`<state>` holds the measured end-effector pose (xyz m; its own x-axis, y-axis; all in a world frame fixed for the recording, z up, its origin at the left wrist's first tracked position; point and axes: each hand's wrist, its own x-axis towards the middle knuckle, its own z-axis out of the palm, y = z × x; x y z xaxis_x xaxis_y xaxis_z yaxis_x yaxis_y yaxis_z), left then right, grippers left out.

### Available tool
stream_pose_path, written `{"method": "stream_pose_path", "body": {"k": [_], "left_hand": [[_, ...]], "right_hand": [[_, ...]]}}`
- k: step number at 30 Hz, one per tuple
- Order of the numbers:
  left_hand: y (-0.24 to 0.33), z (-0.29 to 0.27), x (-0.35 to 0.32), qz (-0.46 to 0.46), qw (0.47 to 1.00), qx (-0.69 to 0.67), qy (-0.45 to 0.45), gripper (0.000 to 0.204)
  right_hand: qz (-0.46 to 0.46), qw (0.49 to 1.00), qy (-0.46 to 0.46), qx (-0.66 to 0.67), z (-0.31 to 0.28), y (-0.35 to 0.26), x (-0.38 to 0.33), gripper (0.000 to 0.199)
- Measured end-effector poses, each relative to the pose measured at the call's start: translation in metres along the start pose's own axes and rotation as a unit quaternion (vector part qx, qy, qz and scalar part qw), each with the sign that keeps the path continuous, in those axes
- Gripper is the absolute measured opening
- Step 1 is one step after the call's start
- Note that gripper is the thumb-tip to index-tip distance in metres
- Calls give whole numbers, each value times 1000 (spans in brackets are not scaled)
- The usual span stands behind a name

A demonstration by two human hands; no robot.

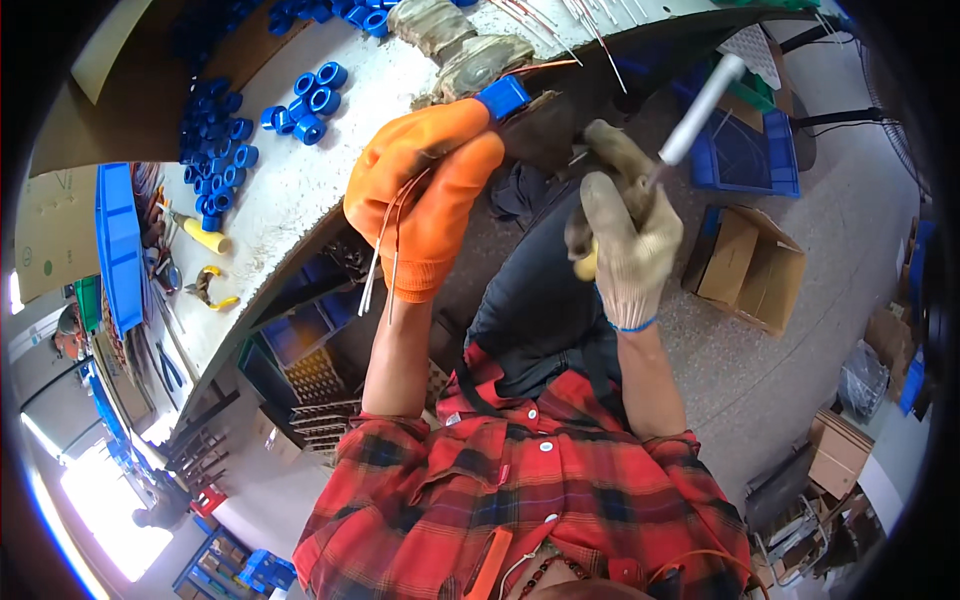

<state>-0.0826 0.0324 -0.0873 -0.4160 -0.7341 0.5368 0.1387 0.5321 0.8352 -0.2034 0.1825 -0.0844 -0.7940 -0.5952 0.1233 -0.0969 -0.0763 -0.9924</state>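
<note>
My left hand (425, 185), in an orange glove, is closed on a small blue part (503, 97) at the edge of the white workbench (290, 190); thin wires (380, 250) hang down from this fist. To its right, my right hand (620, 240), in a dirty beige glove, grips a hammer by its yellow handle, the metal head (700, 105) raised up and to the right. The two hands are a short way apart near the bench edge.
Several blue ring-shaped parts (305, 100) lie on the bench, with pliers (212, 290) and a yellow-handled tool (200, 235). Worn gloves (455, 45) lie at the top. Blue bins (745, 155) and cardboard boxes (745, 270) stand on the floor at right.
</note>
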Motion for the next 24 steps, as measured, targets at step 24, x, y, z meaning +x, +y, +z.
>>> {"method": "stream_pose_path", "body": {"k": [24], "left_hand": [[-47,-3,115,231,972,21,48,41]], "right_hand": [[128,941,-83,-302,-55,-45,-44,22]]}}
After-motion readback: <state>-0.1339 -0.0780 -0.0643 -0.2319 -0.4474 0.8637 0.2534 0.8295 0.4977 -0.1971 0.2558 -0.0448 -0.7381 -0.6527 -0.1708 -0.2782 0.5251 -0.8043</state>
